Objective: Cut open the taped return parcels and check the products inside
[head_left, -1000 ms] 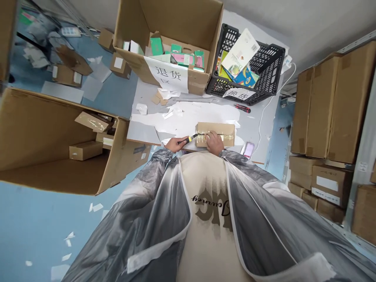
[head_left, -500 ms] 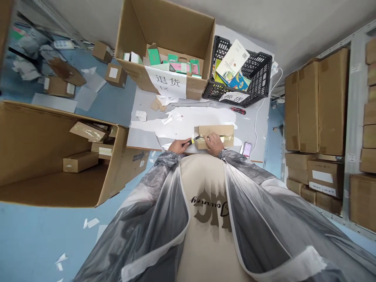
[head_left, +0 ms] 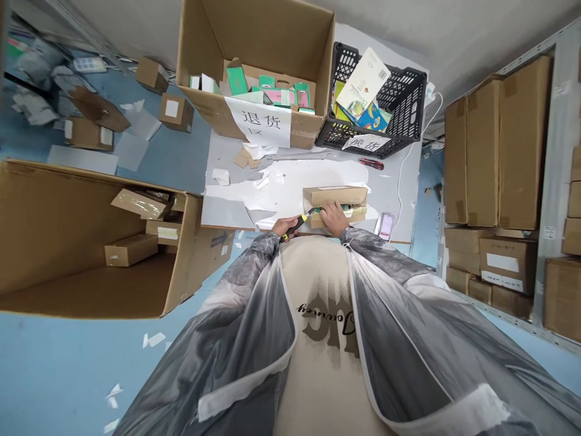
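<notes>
My left hand (head_left: 284, 227) is closed around a yellow and black utility knife (head_left: 297, 225), whose blade points up and right to the near left corner of a small cardboard box (head_left: 338, 195). That box lies at the table's near edge with its top slit partly open. Something green shows in the gap, and loose clear tape hangs at its right end. My right hand (head_left: 334, 219) rests on the box's near side with bent fingers gripping at the opening; the fingertips are partly hidden.
A large carton (head_left: 304, 130) of green and pink packs and a black crate (head_left: 402, 142) of books stand at the back. A red knife (head_left: 371, 163), paper scraps (head_left: 221, 176) and a phone (head_left: 385, 225) lie on the table. An open carton (head_left: 181, 260) stands left, shelved boxes (head_left: 521, 145) right.
The box's slit has opened wider and green now shows inside. The knife has turned more upright, with its handle drawn nearer to me. My right hand stays on the box.
</notes>
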{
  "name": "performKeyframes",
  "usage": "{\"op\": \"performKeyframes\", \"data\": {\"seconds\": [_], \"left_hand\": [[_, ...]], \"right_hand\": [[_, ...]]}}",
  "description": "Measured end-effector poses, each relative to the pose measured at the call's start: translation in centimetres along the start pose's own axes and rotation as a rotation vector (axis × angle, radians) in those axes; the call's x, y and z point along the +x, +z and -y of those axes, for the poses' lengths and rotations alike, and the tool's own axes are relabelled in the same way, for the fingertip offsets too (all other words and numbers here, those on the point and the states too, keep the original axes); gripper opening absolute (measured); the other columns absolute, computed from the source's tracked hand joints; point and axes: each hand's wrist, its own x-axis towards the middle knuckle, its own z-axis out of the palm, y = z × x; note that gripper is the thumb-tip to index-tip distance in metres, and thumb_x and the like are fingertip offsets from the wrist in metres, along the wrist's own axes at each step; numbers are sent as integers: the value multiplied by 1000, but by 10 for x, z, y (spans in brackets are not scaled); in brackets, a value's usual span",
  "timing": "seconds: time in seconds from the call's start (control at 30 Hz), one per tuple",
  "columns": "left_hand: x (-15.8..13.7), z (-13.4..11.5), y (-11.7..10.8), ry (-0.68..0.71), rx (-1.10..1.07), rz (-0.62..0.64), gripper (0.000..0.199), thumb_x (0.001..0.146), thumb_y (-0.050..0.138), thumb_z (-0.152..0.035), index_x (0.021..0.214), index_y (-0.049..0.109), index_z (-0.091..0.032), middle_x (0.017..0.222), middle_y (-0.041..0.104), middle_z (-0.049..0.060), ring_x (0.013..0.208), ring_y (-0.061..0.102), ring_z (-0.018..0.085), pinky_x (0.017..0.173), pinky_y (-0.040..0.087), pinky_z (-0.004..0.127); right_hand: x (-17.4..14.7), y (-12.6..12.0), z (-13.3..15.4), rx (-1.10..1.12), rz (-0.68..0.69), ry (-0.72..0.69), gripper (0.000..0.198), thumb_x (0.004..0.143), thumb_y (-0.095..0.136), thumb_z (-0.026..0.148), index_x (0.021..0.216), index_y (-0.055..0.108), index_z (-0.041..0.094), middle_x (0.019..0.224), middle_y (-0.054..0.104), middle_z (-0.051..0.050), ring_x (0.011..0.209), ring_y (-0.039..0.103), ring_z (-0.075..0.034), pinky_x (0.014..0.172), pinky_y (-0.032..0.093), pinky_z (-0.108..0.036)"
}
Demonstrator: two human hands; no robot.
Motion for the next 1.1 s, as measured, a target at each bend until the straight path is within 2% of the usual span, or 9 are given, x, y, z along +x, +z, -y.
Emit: {"op": "performKeyframes", "data": {"seconds": [0.13, 0.3, 0.43, 0.53, 0.6, 0.67, 0.77, 0.93, 1.1], "left_hand": [[4, -3, -3, -139, -189, 36, 91, 108, 80, -66, 181, 68, -13, 80, 78, 8, 49, 57, 17, 42, 40, 29], [9, 8, -20, -2, -182, -75, 93, 110, 79, -65, 184, 65, -11, 79, 78, 5, 49, 54, 15, 44, 39, 29], [9, 17, -36, 174, 116, -106, 71, 114, 74, -54, 175, 76, -18, 79, 82, 1, 51, 57, 14, 52, 49, 27], [5, 16, -39, 282, 392, -178, 56, 114, 75, -45, 164, 86, -24, 83, 89, 3, 68, 76, 20, 72, 61, 28], [-1, 13, -36, 328, 540, -263, 51, 114, 76, -41, 162, 88, -28, 101, 95, 7, 94, 88, 29, 87, 64, 32], [-7, 12, -32, 347, 664, -317, 49, 114, 77, -39, 161, 89, -31, 122, 96, 11, 113, 90, 35, 97, 65, 36], [-20, 17, -30, 360, 722, -326, 52, 115, 74, -38, 165, 86, -33, 134, 95, 11, 121, 90, 36, 102, 65, 37], [-41, 39, -40, 396, 657, -203, 55, 113, 72, -36, 165, 85, -25, 111, 96, 10, 107, 91, 32, 95, 64, 33], [-45, 48, -44, 388, 572, -104, 51, 109, 76, -44, 152, 93, -24, 89, 92, 7, 94, 89, 31, 86, 61, 31]], "right_hand": [[7, -3, -2, -38, 33, 4, 40, 110, 66, 15, 149, 76, 13, 158, 72, -27, 148, 59, -43, 138, 33, -66], [9, -3, 0, -88, 83, 27, 54, 101, 71, 9, 155, 72, 11, 166, 67, -30, 147, 56, -45, 115, 46, -54], [8, 4, 4, -71, 85, 24, 64, 93, 78, 10, 157, 69, 11, 166, 68, -30, 144, 58, -45, 111, 47, -52], [8, 8, 8, -60, 101, 40, 67, 90, 83, 14, 156, 69, 10, 160, 72, -29, 141, 63, -45, 112, 49, -51], [8, 8, 12, -45, 112, 55, 68, 91, 87, 17, 156, 70, 11, 153, 77, -26, 138, 67, -44, 113, 52, -50], [8, 7, 18, -23, 103, 71, 68, 91, 90, 21, 156, 71, 13, 151, 79, -23, 136, 70, -42, 112, 55, -49], [6, 6, 28, 5, 65, 110, 72, 91, 96, 31, 157, 72, 17, 155, 78, -21, 136, 74, -40, 110, 60, -46], [1, 12, 41, 22, 52, 234, 71, 93, 99, 47, 152, 73, 19, 146, 80, -19, 131, 77, -38, 104, 63, -42], [-8, 15, 42, -8, 85, 219, 71, 84, 101, 32, 148, 72, 21, 150, 79, -20, 133, 77, -39, 106, 65, -44]]}}
